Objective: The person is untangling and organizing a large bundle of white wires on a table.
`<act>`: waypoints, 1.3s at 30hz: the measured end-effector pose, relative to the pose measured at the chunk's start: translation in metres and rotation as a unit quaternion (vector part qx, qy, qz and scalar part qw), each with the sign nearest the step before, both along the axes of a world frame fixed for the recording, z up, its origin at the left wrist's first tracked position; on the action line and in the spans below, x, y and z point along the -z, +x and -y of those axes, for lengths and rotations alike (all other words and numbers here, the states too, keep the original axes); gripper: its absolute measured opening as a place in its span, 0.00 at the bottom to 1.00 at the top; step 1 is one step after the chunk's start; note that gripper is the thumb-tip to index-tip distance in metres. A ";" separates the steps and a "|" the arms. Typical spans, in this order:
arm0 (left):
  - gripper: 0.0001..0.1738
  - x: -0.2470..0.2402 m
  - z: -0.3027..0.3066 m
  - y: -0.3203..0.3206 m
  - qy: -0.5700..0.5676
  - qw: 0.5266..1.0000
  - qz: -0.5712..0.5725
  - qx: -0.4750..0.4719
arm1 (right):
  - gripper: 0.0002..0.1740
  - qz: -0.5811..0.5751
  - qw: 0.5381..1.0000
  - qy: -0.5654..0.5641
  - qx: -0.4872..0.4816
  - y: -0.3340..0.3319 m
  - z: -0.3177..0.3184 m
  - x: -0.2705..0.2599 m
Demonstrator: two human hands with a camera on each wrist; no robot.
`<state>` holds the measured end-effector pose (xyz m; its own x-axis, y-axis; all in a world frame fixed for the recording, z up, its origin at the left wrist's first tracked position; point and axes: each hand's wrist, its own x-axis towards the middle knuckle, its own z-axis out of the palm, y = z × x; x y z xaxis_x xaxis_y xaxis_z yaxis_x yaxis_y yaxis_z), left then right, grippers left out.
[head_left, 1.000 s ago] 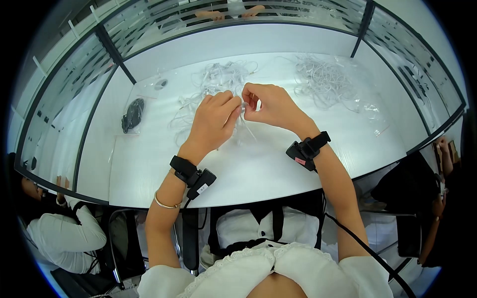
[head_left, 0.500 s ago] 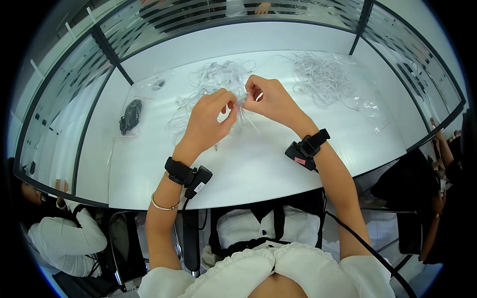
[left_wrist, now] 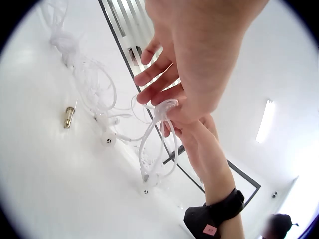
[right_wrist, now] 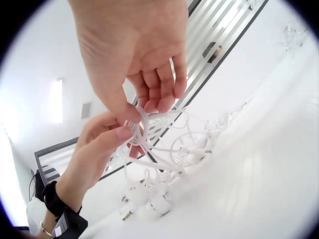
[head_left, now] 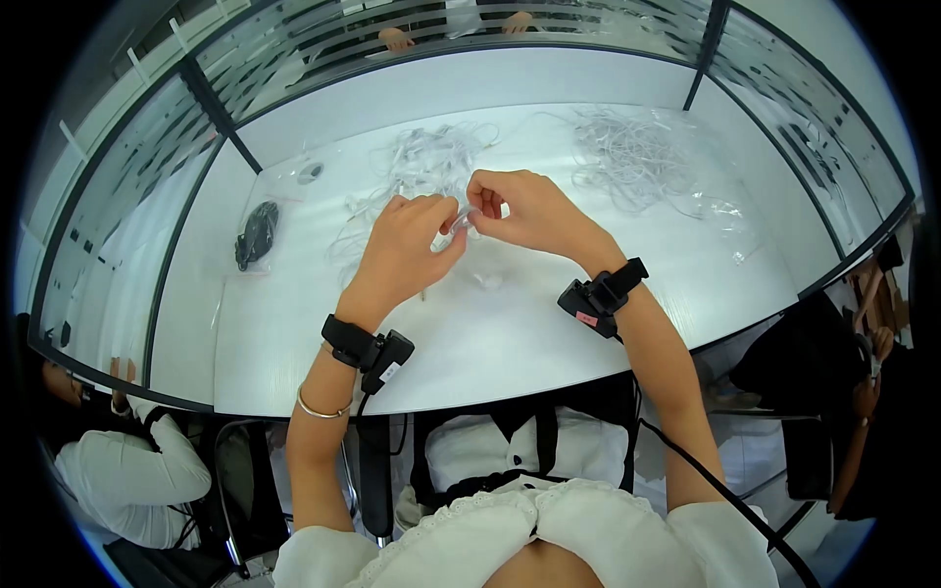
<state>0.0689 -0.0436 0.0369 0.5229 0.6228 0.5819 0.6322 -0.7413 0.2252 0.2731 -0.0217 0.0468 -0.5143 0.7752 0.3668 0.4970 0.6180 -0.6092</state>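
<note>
Over the middle of the table, both hands work on a coiled bundle of white earphone cable (left_wrist: 164,108). My left hand (head_left: 400,253) pinches the bundle between thumb and fingers. From the other side my right hand (head_left: 539,216) also pinches it, its thumb and index finger meeting at the looped cable (right_wrist: 141,119); its other fingers are curled. Loops hang below the fingertips towards the white earbuds (left_wrist: 108,139). A gold audio plug (left_wrist: 69,118) points down near the table, left of the earbuds in the left wrist view.
Behind the hands lies a tangled pile of white earphones (head_left: 431,157); another pile of white cables (head_left: 637,157) is at the back right, beside clear plastic bags (head_left: 730,218). A bagged black cable (head_left: 259,235) lies at the left. Low partitions (head_left: 470,83) enclose the table.
Both hands have come slightly nearer and to the left, still holding the cable. Its loose ends, which stuck out below the hands, now show less distinctly in the head view.
</note>
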 end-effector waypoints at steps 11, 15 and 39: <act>0.06 0.003 -0.002 0.004 -0.055 0.985 0.164 0.014 | 0.10 -0.162 0.965 -0.150 -0.143 0.018 -0.020 0.003; 0.05 0.002 -0.005 0.005 -0.098 0.971 0.217 0.027 | 0.09 -0.193 0.955 -0.196 -0.116 0.022 -0.022 0.004; 0.04 -0.001 -0.001 0.005 -0.158 0.929 0.335 0.023 | 0.09 -0.249 0.961 -0.119 -0.017 0.005 -0.016 0.002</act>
<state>0.0738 -0.0423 0.0377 0.1398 0.8044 0.5774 0.2413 -0.5932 0.7680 0.2783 -0.0055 0.0444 -0.3476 0.8534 0.3885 0.0890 0.4425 -0.8924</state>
